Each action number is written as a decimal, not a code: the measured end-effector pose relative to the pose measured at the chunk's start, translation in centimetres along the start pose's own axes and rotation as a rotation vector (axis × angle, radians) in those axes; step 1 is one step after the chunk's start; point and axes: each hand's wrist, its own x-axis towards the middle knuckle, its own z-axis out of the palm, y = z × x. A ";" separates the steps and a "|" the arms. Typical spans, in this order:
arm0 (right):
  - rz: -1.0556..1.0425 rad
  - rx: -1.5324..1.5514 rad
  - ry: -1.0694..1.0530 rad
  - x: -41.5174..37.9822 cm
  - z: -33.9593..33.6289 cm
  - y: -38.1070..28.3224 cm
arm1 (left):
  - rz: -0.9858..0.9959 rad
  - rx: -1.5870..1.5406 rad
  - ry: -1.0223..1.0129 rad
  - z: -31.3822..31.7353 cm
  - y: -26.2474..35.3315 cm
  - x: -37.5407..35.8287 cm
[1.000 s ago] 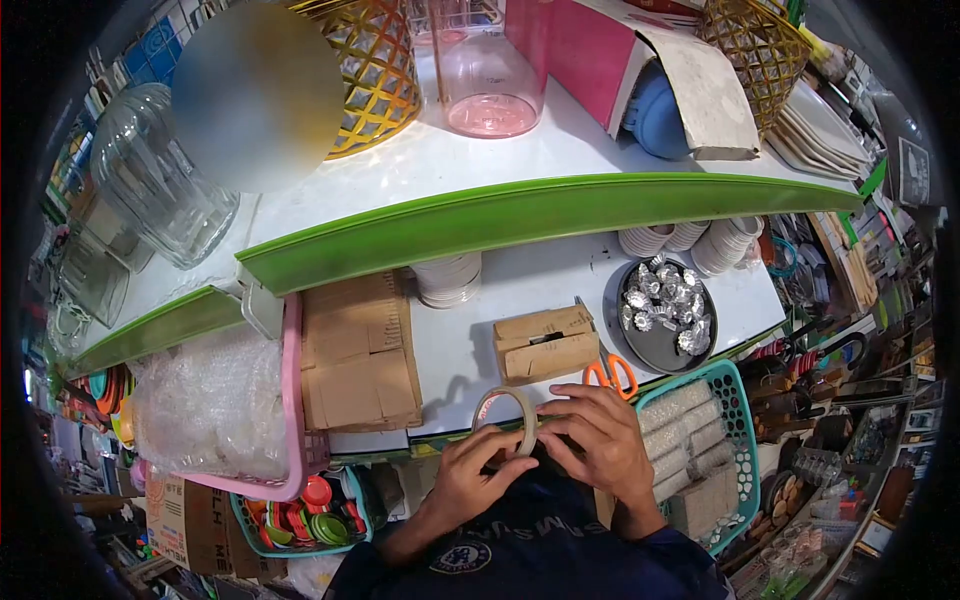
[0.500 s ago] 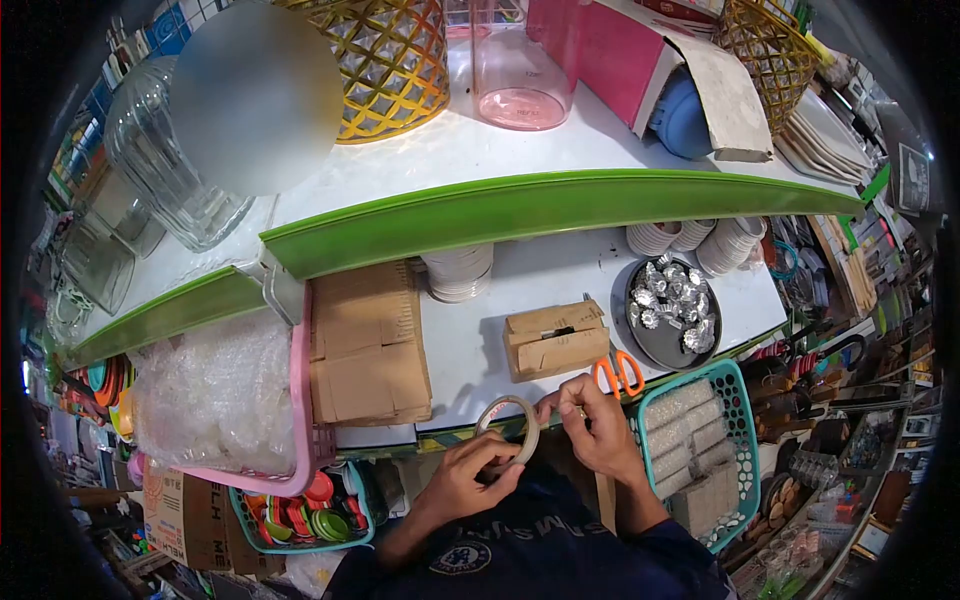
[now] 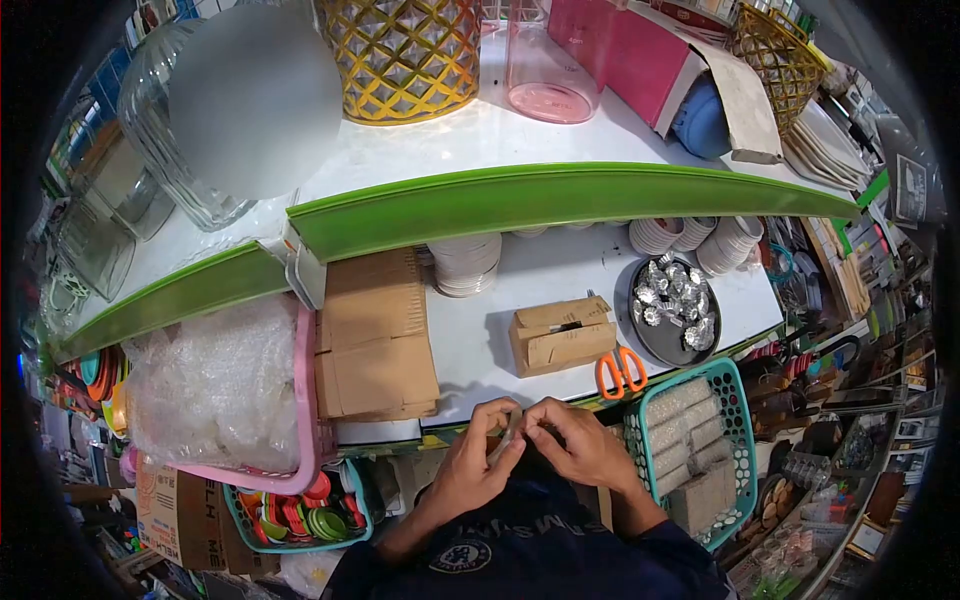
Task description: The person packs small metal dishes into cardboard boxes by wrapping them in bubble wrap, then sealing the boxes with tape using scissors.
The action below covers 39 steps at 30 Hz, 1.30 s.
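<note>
My left hand [image 3: 474, 464] is closed around a roll of tape [image 3: 511, 430], turned nearly edge-on and mostly covered by the fingers. Against its right side, the pinched fingertips of my right hand [image 3: 582, 452] meet the roll; whether they have a loose strip of tape is too small to see. Both hands are close together in front of my chest, just off the front edge of the counter. Beyond them a small closed cardboard box [image 3: 562, 338] lies on the white surface. Orange-handled scissors [image 3: 622, 373] are beside it, near the edge.
A dark round pan [image 3: 642, 335] with small foil molds is at the right. Flattened cardboard [image 3: 375, 350] and a pink basket [image 3: 307, 400] of bubble wrap are at the left. A teal basket [image 3: 745, 440] holds wrapped packs. The green-edged shelf [image 3: 570, 192] overhangs the counter.
The roll of tape has turned from showing its open ring to nearly edge-on. My right hand has moved left and in to it, so the hands now meet.
</note>
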 end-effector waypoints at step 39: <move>0.562 -0.587 0.579 -2.5 -4.5 10.7 | 0.067 -0.383 -0.035 -0.2 -3.7 0.5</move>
